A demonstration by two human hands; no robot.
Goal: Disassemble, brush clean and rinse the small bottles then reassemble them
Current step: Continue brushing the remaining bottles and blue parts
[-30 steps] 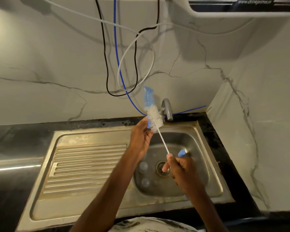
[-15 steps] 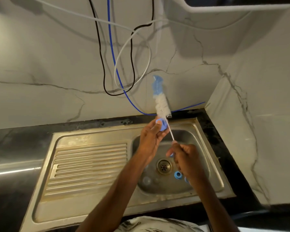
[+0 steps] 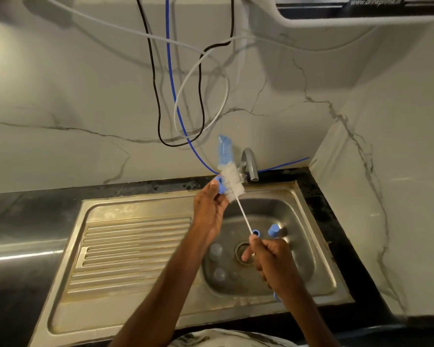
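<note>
Head view only. Working over a steel sink (image 3: pixel 135 204) set into a black table (image 3: pixel 23 271).

Pinching a small blue bottle part (image 3: pixel 219 184) between thumb and curled fingers of the left hand (image 3: pixel 208 209), up at the 12 o'clock rim of the basin, just in front of the tap (image 3: pixel 249 164).

Gripping the thin white stem of a bottle brush (image 3: pixel 233 182) in the right hand (image 3: pixel 271 261), fingers curled round it, one finger sticking out, above the drain (image 3: pixel 243 251). Slanting from that hand up toward 11 o'clock, with the white bristles against the blue part and the blue sponge tip poking past it at 12 o'clock. Cannot tell whether the bristles pass through the part or only lie beside it.

Lying in the basin at 1 o'clock of the drain: a blue ring cap (image 3: pixel 256 232) and a blue closed cap (image 3: pixel 273 230), near each other. At 9 o'clock of the drain, a clear small bottle (image 3: pixel 215 250); at 7 o'clock, a second clear bottle (image 3: pixel 219 274).

Showing at 6 o'clock of the right hand, a scrap of blue, too hidden to name.

Ribbed drainboard (image 3: pixel 133 249) at 9 o'clock of the basin.

Hanging on the marble wall at 12 o'clock: a black cable (image 3: pixel 158 108), a blue tube (image 3: pixel 172 83) and a looped white cable (image 3: pixel 201 71). At the top edge, toward 1 o'clock, a water purifier (image 3: pixel 361 8).
</note>
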